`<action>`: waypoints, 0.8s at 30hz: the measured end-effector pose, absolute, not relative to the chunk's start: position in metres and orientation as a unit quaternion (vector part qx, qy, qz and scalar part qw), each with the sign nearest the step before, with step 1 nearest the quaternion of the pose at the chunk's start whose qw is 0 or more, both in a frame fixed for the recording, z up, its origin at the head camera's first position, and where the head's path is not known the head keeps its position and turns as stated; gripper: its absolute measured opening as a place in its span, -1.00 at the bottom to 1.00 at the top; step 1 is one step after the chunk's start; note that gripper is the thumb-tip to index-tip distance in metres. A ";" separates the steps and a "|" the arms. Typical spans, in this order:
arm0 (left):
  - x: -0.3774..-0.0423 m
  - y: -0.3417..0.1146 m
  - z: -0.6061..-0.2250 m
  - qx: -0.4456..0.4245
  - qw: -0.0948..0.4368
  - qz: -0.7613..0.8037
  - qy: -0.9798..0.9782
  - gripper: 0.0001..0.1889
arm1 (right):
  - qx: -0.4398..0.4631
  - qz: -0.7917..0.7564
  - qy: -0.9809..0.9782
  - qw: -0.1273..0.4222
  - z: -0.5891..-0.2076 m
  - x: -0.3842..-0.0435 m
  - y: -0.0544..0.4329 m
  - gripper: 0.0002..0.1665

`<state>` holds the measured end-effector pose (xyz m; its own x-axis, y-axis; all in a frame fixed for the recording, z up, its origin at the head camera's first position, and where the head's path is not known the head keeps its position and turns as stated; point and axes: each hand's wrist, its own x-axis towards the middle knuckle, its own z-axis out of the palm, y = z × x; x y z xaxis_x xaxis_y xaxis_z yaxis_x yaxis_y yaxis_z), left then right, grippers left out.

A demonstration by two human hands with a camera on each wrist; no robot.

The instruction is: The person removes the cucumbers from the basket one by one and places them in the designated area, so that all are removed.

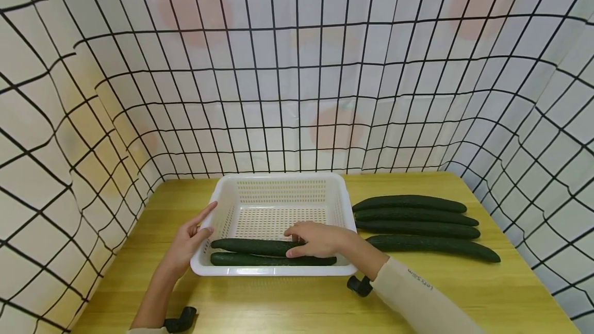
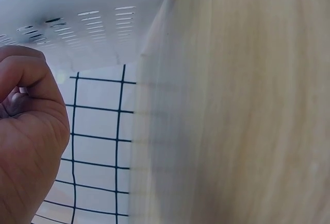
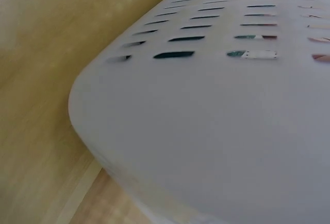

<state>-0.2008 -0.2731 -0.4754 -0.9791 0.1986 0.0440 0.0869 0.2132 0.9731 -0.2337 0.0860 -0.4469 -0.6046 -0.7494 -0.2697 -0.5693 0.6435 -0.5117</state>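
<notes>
Two dark green cucumbers lie side by side along the near wall of a white plastic basket (image 1: 278, 271). My right hand (image 1: 320, 240) reaches over the basket's right side and holds the farther cucumber (image 1: 255, 246) near its right end, thumb on the near side and fingers on the far side. The nearer cucumber (image 1: 260, 260) lies just below my thumb. At the basket's left rim, my left hand (image 1: 183, 246) grips the edge; its curled fingers (image 2: 26, 74) show beside the slotted wall in the left wrist view. The right wrist view holds only the basket's outer wall (image 3: 196, 110) and the table.
Several more cucumbers (image 1: 417, 228) lie in a loose row on the wooden table (image 1: 278, 308), right of the basket. A black wire grid (image 1: 297, 71) stands along the back and both sides, with pale printed sheeting behind it.
</notes>
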 end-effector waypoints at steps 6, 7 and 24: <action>-0.200 -0.273 -0.476 0.087 0.045 0.624 0.776 -0.38 | -0.388 -0.170 0.875 0.232 -0.445 -0.234 0.084 -0.43; -0.200 -0.274 -0.476 0.088 0.045 0.624 0.775 -0.38 | -0.383 -0.176 0.876 0.235 -0.445 -0.234 0.083 -0.45; -0.202 -0.275 -0.476 0.086 0.052 0.621 0.777 -0.37 | -0.367 -0.184 0.891 0.196 -0.448 -0.227 0.088 -0.46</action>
<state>-0.2016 -0.2746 -0.4756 -0.9797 0.1984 0.0274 0.0704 0.2129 0.9745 -0.2272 0.0880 -0.4481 -0.6535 -0.7260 -0.2141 -0.5819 0.6628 -0.4712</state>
